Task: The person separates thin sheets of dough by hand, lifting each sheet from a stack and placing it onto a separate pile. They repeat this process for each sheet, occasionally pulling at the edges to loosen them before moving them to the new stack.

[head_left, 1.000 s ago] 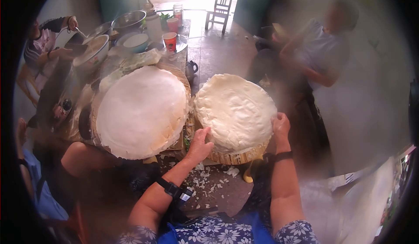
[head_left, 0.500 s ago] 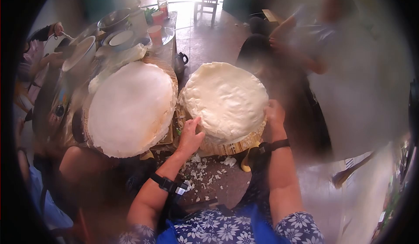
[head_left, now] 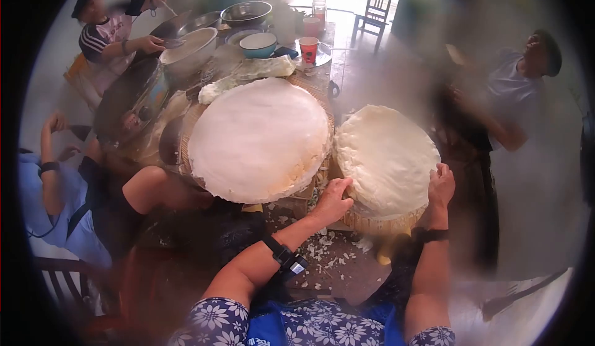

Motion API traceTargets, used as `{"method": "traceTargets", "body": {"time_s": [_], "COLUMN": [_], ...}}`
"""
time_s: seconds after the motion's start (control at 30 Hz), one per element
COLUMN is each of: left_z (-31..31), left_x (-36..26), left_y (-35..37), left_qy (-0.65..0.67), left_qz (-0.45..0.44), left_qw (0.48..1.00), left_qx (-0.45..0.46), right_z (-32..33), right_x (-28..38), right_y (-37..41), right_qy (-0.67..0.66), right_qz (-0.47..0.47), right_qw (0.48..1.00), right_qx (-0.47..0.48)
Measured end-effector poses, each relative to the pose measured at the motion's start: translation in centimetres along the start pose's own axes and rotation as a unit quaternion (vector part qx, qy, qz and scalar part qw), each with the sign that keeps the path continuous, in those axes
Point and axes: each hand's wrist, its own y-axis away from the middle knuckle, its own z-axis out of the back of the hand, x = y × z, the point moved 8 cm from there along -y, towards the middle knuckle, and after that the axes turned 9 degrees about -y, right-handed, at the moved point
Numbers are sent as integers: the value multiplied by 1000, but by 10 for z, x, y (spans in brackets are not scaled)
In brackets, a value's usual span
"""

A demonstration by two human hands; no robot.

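Observation:
A round, pale, wrinkled dough-like sheet (head_left: 387, 160) lies over a woven straw tray (head_left: 387, 223) in front of me. My left hand (head_left: 333, 203) is closed at its near left edge, thumb and fingertips pinching the rim. On the opposite side, my right hand (head_left: 441, 186) has bent fingers closed on the right edge. To the left sits a larger, smoother round white sheet (head_left: 260, 138) on another straw tray (head_left: 319, 98), with a browned patch near its lower right. What the sheets are made of cannot be told for certain.
White scraps (head_left: 316, 259) litter the surface below the trays. A folded pale sheet (head_left: 248, 76), a blue bowl (head_left: 258, 44) and a red cup (head_left: 308, 50) are behind. One person (head_left: 114, 33) works at far left, another (head_left: 514, 86) stands at right.
My view has swung left, so the trays and my hands appear farther right. Both hands remain at the edges of the wrinkled sheet, which looks little changed.

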Motion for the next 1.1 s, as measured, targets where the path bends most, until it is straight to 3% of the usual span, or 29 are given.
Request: {"method": "traceTargets", "body": {"time_s": [0.17, 0.27, 0.4, 0.5, 0.6, 0.8, 0.87, 1.0, 1.1], "left_z": [3, 6, 6, 11, 48, 181, 230, 294, 294], "left_x": [2, 2, -1, -17, -45, -55, -29, 63, 98], "left_y": [3, 8, 18, 31, 44, 70, 90, 154, 187], "left_qy": [-4, 42, 119, 262, 484, 550, 559, 472, 440], "left_qz": [-30, 13, -3, 20, 43, 19, -2, 122, 199], "left_qw": [1000, 997, 986, 943, 840, 831, 828, 809, 794], "left_qx": [9, 70, 119, 205, 241, 78, -50, -329, -370], "right_z": [-14, -27, -65, -90, -103, -117, -121, -126, -140], "right_x": [43, 63, 69, 91, 131, 184, 191, 198, 201], "right_y": [14, 26, 48, 70, 97, 118, 121, 126, 130], "right_qy": [-39, -98, -195, -294, -358, -417, -440, -454, -478], "right_qz": [66, 90, 96, 31, -107, -133, -156, -214, -231], "right_qw": [997, 990, 971, 934, 883, 832, 818, 797, 765], "right_qx": [11, 39, 102, 199, 285, 340, 336, 337, 364]}}
